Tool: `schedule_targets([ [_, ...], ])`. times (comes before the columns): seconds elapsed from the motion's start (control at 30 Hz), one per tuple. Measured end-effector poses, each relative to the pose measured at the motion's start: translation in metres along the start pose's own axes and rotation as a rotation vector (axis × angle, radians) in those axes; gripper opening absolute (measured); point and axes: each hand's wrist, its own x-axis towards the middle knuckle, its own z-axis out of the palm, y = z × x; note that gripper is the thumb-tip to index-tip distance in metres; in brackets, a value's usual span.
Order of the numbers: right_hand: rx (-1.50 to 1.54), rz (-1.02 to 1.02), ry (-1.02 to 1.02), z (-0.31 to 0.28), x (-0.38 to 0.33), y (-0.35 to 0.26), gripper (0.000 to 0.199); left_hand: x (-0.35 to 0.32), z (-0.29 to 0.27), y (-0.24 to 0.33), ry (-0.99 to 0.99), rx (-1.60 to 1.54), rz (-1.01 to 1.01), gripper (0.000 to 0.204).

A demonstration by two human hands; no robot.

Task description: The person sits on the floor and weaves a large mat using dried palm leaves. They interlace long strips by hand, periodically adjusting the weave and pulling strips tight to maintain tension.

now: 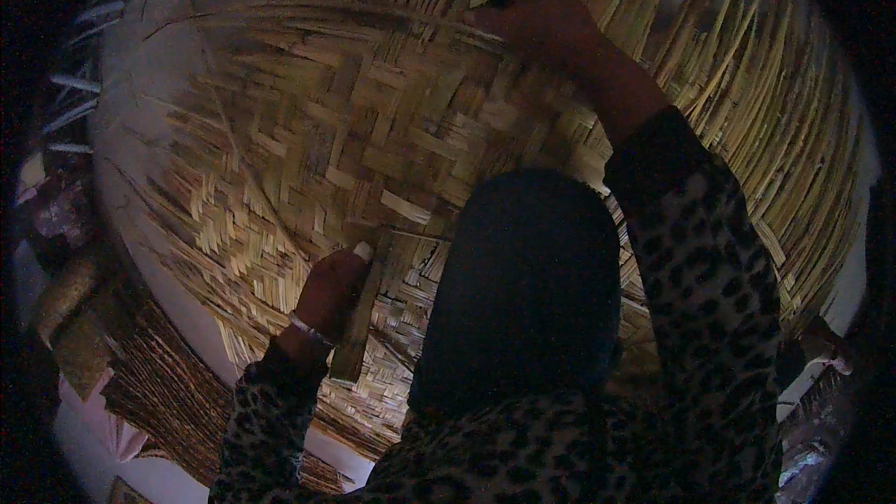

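A large round woven bamboo basket (308,140) fills most of the view, its curved rim running across the top. My left hand (329,294) is closed around a flat bamboo slat (357,336) that lies against the lower part of the weave. My right hand (539,17) reaches up to the rim at the top and grips it together with a loose strip there. Both arms are in leopard-print sleeves (709,261). A dark rounded shape (527,289) between the arms hides the basket's lower middle.
Long unwoven bamboo strips (775,103) fan out behind the basket on the right. Darker woven mats (159,383) lie at the lower left on a pale floor (131,112). The picture's edges are very dim.
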Motion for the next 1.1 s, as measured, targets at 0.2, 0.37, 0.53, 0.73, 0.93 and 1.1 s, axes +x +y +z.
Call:
schedule_targets([
  [0.2, 0.029, -0.053, 0.092, 0.002, -0.004, 0.004, 0.045, 0.006, -0.006, -0.006, 0.001, 0.374, 0.412, 0.011],
  [0.37, 0.043, -0.028, 0.073, -0.001, -0.003, 0.000, 0.046, 0.007, -0.004, 0.014, -0.092, -1.017, -0.599, 0.019],
  [0.53, -0.014, 0.068, 0.014, 0.001, 0.002, 0.001, 0.048, 0.003, -0.003, 0.034, -0.068, -1.060, -0.597, 0.021],
  [0.73, 0.037, 0.032, 0.020, 0.004, 0.003, 0.005, 0.048, 0.004, 0.001, 0.032, -0.081, -1.079, -0.530, 0.019],
  [0.93, 0.014, 0.023, 0.045, 0.005, 0.000, 0.004, 0.045, -0.003, 0.015, 0.026, 0.052, -1.279, -0.677, 0.015],
  [1.1, 0.161, -0.017, 0.033, 0.005, 0.000, 0.002, 0.042, 0.001, 0.031, 0.033, 0.197, -0.996, -0.511, 0.017],
])
